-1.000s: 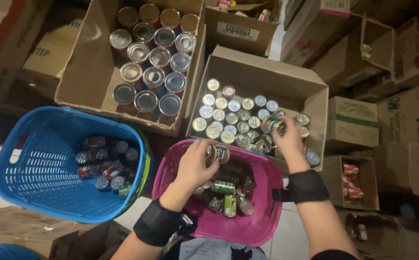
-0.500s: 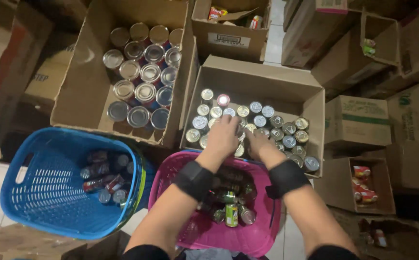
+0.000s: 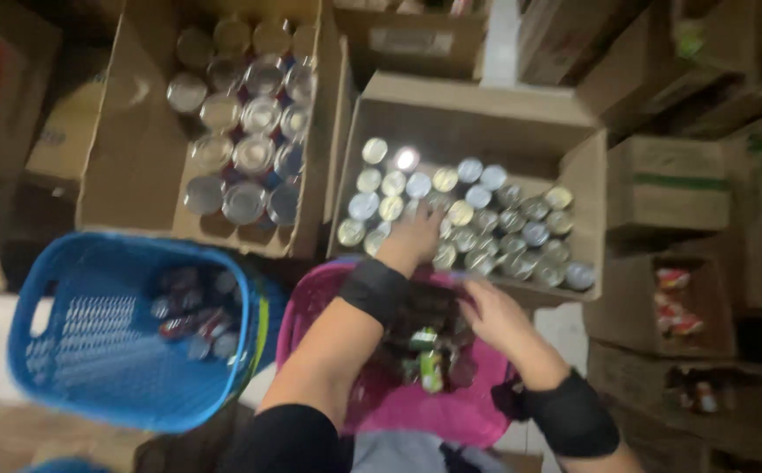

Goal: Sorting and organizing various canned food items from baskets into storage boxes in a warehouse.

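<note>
Looking down from head height, the left hand (image 3: 416, 235) reaches forward over the near edge of a cardboard box (image 3: 477, 105) packed with small cans (image 3: 468, 210) standing upright, lids showing. Its fingers rest among the front row of cans, but blur hides whether they are closed on one, so its grip cannot be told. The right hand (image 3: 496, 317) sits lower, over a pink basket (image 3: 311, 307) directly below the box, fingers loosely spread above the cans lying jumbled inside; whether it holds anything is also unclear. Both wrists wear black bands. The pink basket sits just in front of the box, probably so cans can pass between them with a short reach. To the left stands a blue basket (image 3: 57, 350) with a few cans on their sides, and behind it a second open box (image 3: 127, 166) of larger silver-topped cans (image 3: 245, 131). More cardboard boxes (image 3: 670, 180) crowd the right side, leaving little free floor.
</note>
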